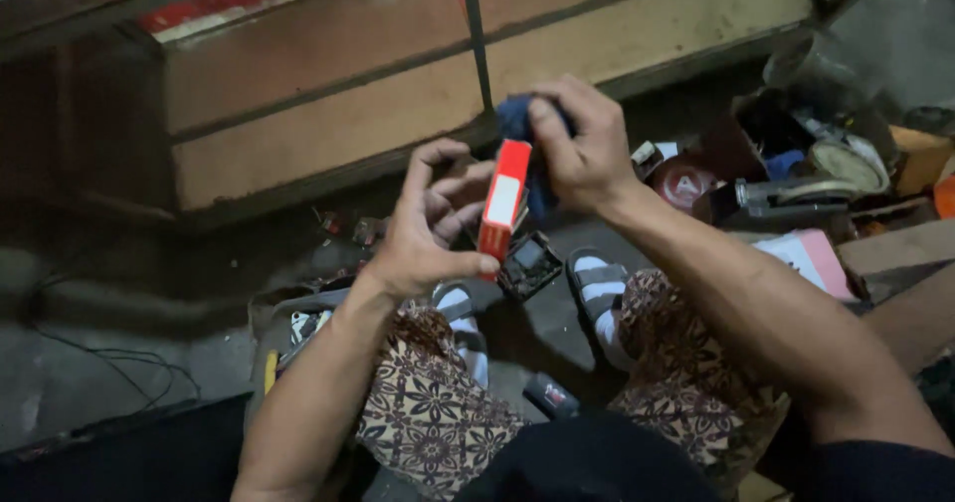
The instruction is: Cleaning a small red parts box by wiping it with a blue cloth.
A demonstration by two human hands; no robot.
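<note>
Head view, looking down past patterned trousers and striped sandals [601,288] at a dim concrete floor. A small red box [503,206] with a white panel on its face stands upright, held up in the air between the knees, above the floor clutter. The left hand [430,225] pinches the box's lower end, thumb across the bottom corner, the other fingers spread loose behind it. The right hand [580,144] closes around a dark blue cloth [517,122] (crumpled, shape hard to make out) pressed against the box's top end, thumb on the cloth. Directly below the box, a small dark square part [528,264] lies on the floor between the sandals. To the right, an open cardboard carton [900,255] sits among clutter: a pink and white booklet [808,257], a round reddish lid [682,183], a grey tool [791,196]; what sits inside the carton cannot be told. At lower left, an open tray or bag [298,328] holds small metal bits, too dark to sort.
</note>
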